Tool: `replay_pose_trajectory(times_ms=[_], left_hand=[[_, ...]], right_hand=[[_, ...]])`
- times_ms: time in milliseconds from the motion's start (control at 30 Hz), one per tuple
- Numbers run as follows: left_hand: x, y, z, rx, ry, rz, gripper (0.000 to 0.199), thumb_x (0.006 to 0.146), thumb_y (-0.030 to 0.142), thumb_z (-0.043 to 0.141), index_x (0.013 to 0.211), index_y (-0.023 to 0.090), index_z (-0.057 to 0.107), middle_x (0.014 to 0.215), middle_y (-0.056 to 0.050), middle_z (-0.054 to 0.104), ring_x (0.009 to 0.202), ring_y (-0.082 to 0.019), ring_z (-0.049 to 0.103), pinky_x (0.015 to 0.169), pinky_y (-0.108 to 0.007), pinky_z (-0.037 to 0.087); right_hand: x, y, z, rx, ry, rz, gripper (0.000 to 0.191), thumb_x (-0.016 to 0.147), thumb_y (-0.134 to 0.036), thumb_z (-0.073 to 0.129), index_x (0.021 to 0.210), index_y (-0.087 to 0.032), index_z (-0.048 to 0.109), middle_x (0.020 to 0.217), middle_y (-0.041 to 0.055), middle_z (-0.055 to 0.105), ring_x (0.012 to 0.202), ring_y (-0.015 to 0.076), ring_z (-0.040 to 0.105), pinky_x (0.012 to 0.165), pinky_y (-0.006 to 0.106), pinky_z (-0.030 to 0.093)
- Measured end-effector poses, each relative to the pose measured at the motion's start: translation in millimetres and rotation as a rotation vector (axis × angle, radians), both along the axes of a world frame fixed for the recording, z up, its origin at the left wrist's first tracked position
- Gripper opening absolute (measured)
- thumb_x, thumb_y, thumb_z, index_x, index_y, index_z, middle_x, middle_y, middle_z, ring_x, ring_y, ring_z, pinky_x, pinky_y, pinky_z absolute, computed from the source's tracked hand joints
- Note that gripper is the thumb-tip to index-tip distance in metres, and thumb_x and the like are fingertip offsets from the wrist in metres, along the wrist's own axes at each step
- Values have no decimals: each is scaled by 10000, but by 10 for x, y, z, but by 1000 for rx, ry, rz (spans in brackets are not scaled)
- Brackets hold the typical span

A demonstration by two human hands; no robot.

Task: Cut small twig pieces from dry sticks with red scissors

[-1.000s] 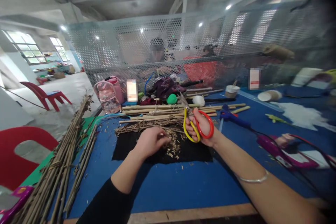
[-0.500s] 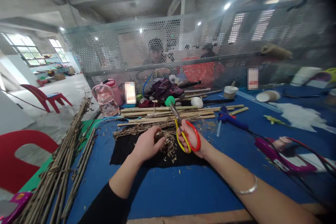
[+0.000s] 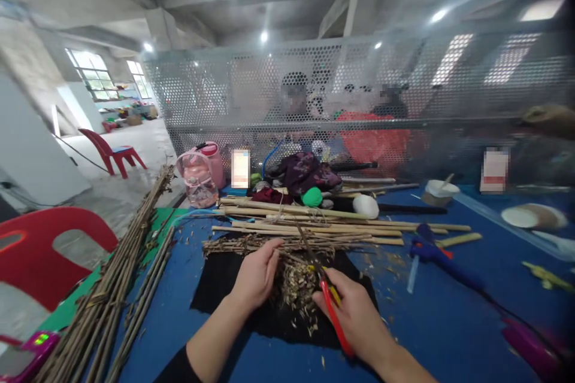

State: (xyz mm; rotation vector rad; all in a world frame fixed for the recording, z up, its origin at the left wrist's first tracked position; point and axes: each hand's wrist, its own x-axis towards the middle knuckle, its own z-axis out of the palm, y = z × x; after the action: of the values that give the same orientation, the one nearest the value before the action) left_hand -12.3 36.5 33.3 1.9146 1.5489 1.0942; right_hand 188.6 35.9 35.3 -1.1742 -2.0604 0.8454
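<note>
My left hand rests on edge, cupped against a heap of dry plant clippings, its fingers stretched and holding nothing that I can see. At the heap's other side, my right hand is wrapped round scissors with red and yellow handles. Their blades point away from me, over the twigs, and look nearly closed. The clippings lie on a black cloth. Behind them runs a bundle of thin dry twigs, with pale peeled sticks farther back.
Long brown stems lie along the left edge. A blue glue gun with its cord is at the right. Behind the sticks are a green ball, a white ball and a pink bag. A perforated metal screen closes the back.
My right hand has lowered and turned the scissors, bringing them down beside the heap. My left hand has drawn upright along the heap's left side. The view has swung left.
</note>
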Motion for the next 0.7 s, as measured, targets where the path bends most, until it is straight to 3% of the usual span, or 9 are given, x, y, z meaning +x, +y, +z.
replay_pose_trajectory(times_ms=[167,333,533,700], left_hand=[[6,29,-61,-1,-95,108,221,888,312,302,985,194,462,692,0,514,643,-136,481,642,-251,380],[-14,83,-102,108,-196,181,214,889,308,283,774,188,416,667,7,443,632,-127,427,626,-248,357],[-37,92,-141,181,-173,100,216,859,339,381,833,170,514,745,-31,536,708,-147,494,682,-266,385],[-5,102,-175,136,-284,24,229,810,365,482,850,167,589,803,-54,594,755,-158,555,674,-260,426]], right_hand=[[30,100,14,97,-93,-40,172,769,-363,509,808,-200,544,761,24,593,676,155,534,622,262,419],[66,235,26,220,-193,-126,174,773,-373,495,747,-202,518,748,32,583,668,162,521,613,266,387],[8,290,33,278,-226,-167,222,771,-415,490,742,-199,529,740,37,586,687,170,534,625,263,377],[-84,202,28,295,-205,-65,232,766,-429,516,726,-201,525,734,26,585,663,156,519,616,255,376]])
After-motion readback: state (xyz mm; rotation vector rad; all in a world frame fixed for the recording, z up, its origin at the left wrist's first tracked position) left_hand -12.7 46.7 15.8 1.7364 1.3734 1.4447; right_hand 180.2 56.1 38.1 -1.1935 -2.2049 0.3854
